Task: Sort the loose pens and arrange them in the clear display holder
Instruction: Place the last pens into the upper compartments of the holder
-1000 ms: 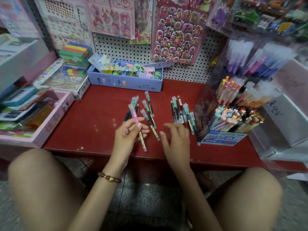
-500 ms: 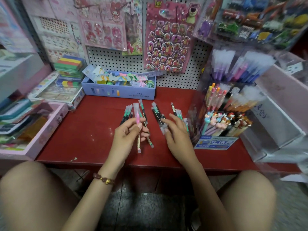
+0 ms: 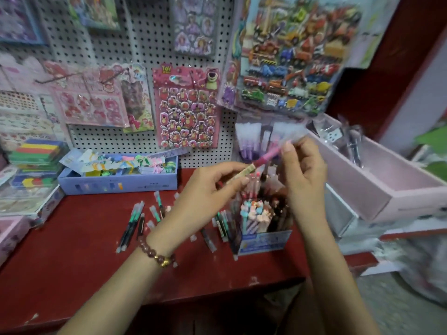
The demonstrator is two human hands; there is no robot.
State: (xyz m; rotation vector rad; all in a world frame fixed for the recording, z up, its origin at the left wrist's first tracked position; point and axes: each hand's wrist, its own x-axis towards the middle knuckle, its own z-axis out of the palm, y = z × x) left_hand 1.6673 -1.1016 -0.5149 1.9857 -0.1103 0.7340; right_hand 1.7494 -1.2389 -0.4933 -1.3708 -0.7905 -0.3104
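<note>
Clear tiered holder stands at the right of the red table. Its front tier is packed with upright pens with pastel figure caps; the upper tiers hold frosted-cap pens, blurred. Blue cardboard box by the pegboard holds a jumble of small pastel paper items. Pink box, right: contents unclear. Pink pen, slim and translucent, is tilted above the holder; left hand pinches its beige labelled end, right hand pinches the upper end. Loose pens lie scattered left of the holder.
</note>
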